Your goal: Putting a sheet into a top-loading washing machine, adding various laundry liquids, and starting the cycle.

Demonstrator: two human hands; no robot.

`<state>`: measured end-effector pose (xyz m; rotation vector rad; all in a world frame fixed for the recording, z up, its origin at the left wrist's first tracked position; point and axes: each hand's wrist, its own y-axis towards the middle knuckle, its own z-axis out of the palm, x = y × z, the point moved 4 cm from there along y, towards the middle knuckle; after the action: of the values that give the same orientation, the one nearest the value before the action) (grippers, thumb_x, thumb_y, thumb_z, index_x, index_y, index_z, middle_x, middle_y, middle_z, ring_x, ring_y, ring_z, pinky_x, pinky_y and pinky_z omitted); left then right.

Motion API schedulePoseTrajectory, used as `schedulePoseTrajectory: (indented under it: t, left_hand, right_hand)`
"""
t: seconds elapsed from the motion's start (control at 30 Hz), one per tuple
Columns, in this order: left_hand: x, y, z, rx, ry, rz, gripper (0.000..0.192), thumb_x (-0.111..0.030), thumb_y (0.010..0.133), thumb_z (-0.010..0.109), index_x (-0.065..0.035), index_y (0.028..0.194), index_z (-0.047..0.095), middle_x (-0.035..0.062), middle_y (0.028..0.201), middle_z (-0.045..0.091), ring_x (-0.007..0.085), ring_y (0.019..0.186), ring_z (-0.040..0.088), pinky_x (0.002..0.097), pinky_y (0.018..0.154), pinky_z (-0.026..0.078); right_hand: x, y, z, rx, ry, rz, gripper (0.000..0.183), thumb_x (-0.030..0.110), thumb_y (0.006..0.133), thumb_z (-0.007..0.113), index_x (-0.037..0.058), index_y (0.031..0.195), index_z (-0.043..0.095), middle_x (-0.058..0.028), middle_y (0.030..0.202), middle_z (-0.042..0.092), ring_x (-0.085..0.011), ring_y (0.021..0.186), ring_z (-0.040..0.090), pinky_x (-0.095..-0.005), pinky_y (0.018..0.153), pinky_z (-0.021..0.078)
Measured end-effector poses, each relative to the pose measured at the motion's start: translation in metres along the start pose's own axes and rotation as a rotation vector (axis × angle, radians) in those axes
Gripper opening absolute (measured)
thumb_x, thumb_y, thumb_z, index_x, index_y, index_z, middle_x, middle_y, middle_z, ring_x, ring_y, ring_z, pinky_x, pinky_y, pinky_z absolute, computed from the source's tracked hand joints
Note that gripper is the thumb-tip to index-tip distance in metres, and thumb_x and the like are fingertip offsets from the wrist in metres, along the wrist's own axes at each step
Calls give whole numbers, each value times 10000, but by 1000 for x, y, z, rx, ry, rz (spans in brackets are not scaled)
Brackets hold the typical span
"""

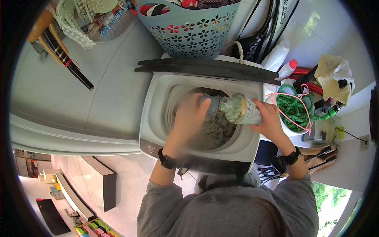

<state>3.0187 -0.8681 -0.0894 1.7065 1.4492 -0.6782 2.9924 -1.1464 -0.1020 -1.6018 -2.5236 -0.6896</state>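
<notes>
My left hand (189,120), partly blurred, grips a translucent blue-grey cup (213,107) over the open drum of a top-loading washing machine (154,118). From the right, my right hand (269,118) holds a clear plastic bottle (244,110) by its base end. Pale green granules show inside the bottle, which lies nearly level with its mouth at the cup. Whether granules are passing between them cannot be made out. Below both hands, crumpled grey-green clothes (220,130) lie in the drum. The machine's dark folding lid (207,70) stands raised at the far side.
Behind the lid stands a blue-grey laundry basket (192,37) full of clothes. To the right, a white bucket (293,133) holds a green hose (291,111) with a pink hanger (296,117) across it. White bottles (276,54) stand near the lid's right end.
</notes>
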Motion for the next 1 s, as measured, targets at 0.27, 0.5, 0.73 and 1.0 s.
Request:
schedulePoseTrajectory:
  t: [0.27,0.5,0.73,1.0]
  left_hand:
    - [-40,4,10,7,263,183,382,-378,879,638,-19,1005,611,121,673,583,275,627,579,381,600,457]
    - [-58,5,0,340,-48,261,372,-146,853,660,-58,1207,589,175,1201,574,285,1085,575,368,886,457]
    - [-98,10,-11,199,22,418,440,-204,854,658,-24,1238,543,199,1323,491,381,1270,428,435,1072,342]
    - [-89,19,-3,419,272,588,503,-311,870,660,-30,1258,506,141,1080,608,227,958,594,366,793,489]
  right_hand:
    - [16,-4,11,13,179,30,888,256,560,851,118,1346,462,-120,1148,585,-311,1073,549,-433,937,386]
    - [9,-8,10,37,281,75,893,258,588,853,104,1365,440,-150,1170,580,-349,1081,548,-429,940,418]
    - [15,-13,16,109,656,110,907,268,625,857,57,1383,404,-208,1233,559,-386,1138,534,-431,970,441]
    - [-8,-35,-3,-30,672,192,890,278,631,851,44,1368,410,-213,1216,567,-388,1100,562,-430,965,447]
